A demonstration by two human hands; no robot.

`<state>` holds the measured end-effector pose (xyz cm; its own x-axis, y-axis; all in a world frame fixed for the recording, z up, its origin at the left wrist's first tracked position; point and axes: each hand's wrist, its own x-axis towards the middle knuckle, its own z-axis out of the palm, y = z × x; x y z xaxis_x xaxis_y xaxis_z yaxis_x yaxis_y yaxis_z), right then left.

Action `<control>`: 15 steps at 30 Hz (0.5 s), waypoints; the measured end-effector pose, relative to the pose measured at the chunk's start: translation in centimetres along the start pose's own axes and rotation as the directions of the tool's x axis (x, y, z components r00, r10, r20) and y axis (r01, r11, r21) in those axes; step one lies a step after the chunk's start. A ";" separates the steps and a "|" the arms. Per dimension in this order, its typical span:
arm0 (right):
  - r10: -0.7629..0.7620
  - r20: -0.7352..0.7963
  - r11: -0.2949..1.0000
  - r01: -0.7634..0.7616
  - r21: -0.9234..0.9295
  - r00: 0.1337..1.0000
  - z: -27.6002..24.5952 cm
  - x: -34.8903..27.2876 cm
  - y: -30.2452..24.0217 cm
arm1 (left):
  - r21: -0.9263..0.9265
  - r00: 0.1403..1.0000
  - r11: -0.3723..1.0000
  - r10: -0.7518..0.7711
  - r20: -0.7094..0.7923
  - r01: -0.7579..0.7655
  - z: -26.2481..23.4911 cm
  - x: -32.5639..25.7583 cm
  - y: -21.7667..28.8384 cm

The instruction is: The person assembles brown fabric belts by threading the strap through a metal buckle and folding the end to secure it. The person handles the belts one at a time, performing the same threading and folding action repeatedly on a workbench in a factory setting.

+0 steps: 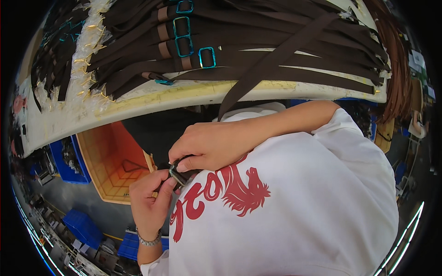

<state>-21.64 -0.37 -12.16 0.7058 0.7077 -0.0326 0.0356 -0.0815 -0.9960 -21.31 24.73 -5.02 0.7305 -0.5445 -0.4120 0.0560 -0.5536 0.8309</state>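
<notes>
Close to my chest, my left hand pinches a small metal strap buckle between thumb and fingers. My right hand meets it from the other side, its fingers closed on the dark strap at the buckle. How the strap threads through the metal is partly covered by my fingers. A dark brown strap runs slantwise across the table and drops over its near edge behind my right forearm; whether it is the one in my hands is hidden.
The white table carries several dark brown straps with blue-green metal buckles. Gold hooks in clear plastic lie at left. Below stand an orange bin and a blue crate. Brown cords hang at the right end.
</notes>
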 end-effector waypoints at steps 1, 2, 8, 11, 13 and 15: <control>-0.043 -0.025 0.999 0.042 -0.027 0.999 0.3 -0.2 0.3 | 0.158 0.989 0.976 0.146 0.035 -0.150 -0.1 0.1 -0.1; -0.088 -0.041 0.995 0.086 -0.058 0.995 0.3 -0.2 0.5 | 0.207 0.986 0.964 0.163 0.028 -0.166 0.0 0.2 0.2; 0.011 -0.032 0.998 -0.009 0.064 0.999 -0.4 0.1 -0.6 | -0.363 0.968 0.923 -0.196 -0.154 0.129 1.3 -0.9 -0.8; -0.033 -0.050 0.998 0.035 0.045 0.998 0.1 0.2 -0.4 | -0.578 0.966 0.779 -0.249 0.072 0.244 0.6 -0.4 -2.0; -0.060 -0.062 0.998 0.060 -0.012 0.996 0.4 0.1 -0.6 | -0.509 0.948 0.801 -0.289 0.131 0.314 -0.2 -0.4 -1.4; -0.078 -0.087 0.996 0.074 -0.056 0.993 0.7 0.1 -1.0 | -0.427 0.928 0.824 -0.329 0.174 0.372 -0.9 -0.4 -0.7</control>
<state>-22.10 0.22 -11.18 0.7598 0.6481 0.0530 0.1274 -0.0685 -0.9895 -21.04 25.87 -5.12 0.5412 -0.4329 -0.7209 0.6088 -0.3897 0.6911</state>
